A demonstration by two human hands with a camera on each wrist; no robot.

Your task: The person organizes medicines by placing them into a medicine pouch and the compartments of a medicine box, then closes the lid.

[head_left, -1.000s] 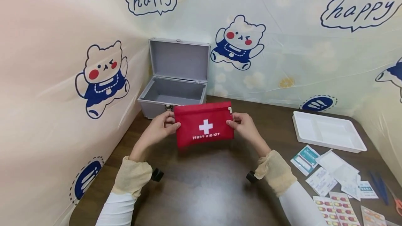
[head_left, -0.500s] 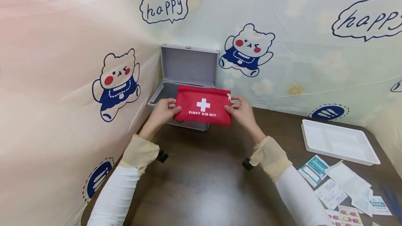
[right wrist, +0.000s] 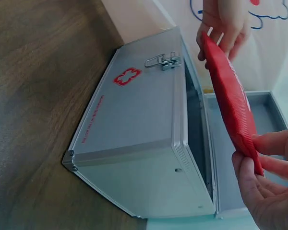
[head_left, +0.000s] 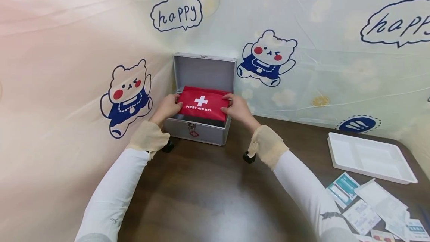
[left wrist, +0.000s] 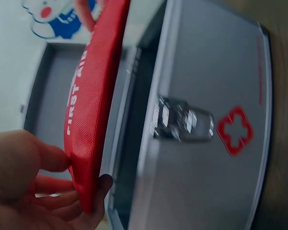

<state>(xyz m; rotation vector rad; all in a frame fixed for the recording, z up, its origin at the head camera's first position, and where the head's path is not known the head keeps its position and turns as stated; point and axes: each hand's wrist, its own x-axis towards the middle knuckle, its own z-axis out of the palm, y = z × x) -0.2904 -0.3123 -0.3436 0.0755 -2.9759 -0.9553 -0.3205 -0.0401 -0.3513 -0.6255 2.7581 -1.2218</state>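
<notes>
A red zip pouch (head_left: 203, 104) printed with a white cross and "FIRST AID KIT" is held level over the mouth of a silver metal case (head_left: 201, 132). My left hand (head_left: 169, 106) grips its left end, thumb on the front. At the other end, my right hand (head_left: 237, 108) pinches the pouch between thumb and fingers. The case's lid (head_left: 205, 72) stands raised behind. In the left wrist view the pouch (left wrist: 93, 96) tilts above the opening, near the front latch (left wrist: 182, 120). The right wrist view shows the pouch (right wrist: 230, 98) above the rim.
A white divided tray (head_left: 371, 158) lies at the right of the brown table (head_left: 215, 193). In front of it are several flat packets (head_left: 361, 216) and sachets. A patterned curtain (head_left: 322, 66) rises behind the case and along the left side.
Both hands have carried the red first aid pouch forward and slightly left, from above the table to over the case's opening. The pouch now leans back flatter.
</notes>
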